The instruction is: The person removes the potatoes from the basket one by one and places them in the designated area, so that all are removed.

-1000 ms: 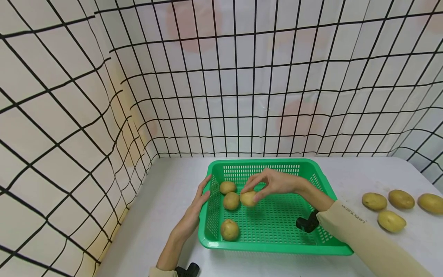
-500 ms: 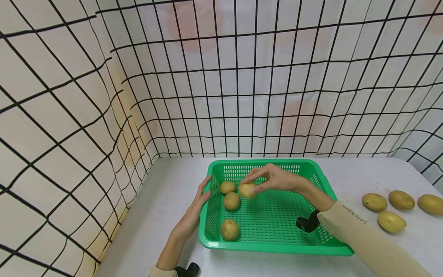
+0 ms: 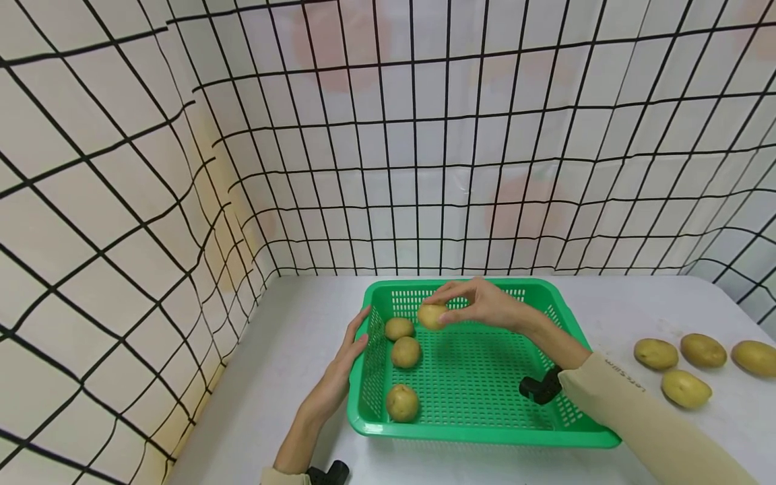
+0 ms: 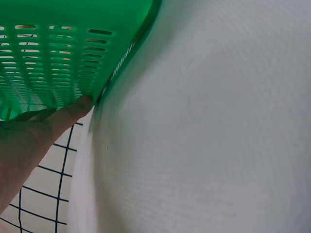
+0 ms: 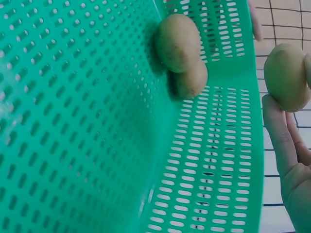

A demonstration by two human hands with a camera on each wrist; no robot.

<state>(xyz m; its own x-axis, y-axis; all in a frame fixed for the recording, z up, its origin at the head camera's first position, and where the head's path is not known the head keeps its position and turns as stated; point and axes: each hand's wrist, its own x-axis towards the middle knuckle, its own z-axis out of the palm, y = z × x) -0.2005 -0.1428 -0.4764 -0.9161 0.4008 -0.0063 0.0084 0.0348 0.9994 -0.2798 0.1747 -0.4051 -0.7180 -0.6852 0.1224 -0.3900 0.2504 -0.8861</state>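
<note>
Between thumb and fingers my right hand [image 3: 488,306] pinches a yellow potato [image 3: 432,316], held up over the back left part of a green plastic basket [image 3: 485,434]. In the right wrist view that potato [image 5: 285,77] shows beside the basket's rim, apart from it. My left hand [image 3: 339,367] rests against the outside of the basket's left wall; in the left wrist view its fingers [image 4: 73,112] touch the slotted side. Inside the basket, along the left, lie three potatoes: one at the back [image 3: 399,329], one just before it [image 3: 405,352] and one near the front corner [image 3: 403,403].
Several more potatoes lie on the white table [image 3: 242,417] to the right of the basket, among them a front potato [image 3: 686,388] and one at the far right [image 3: 754,357]. A black wire grid [image 3: 445,168] stands behind the table and along the left.
My right hand has lifted the potato upward and slightly toward the back, away from the basket floor. The left hand, the basket and the other potatoes have stayed in place.
</note>
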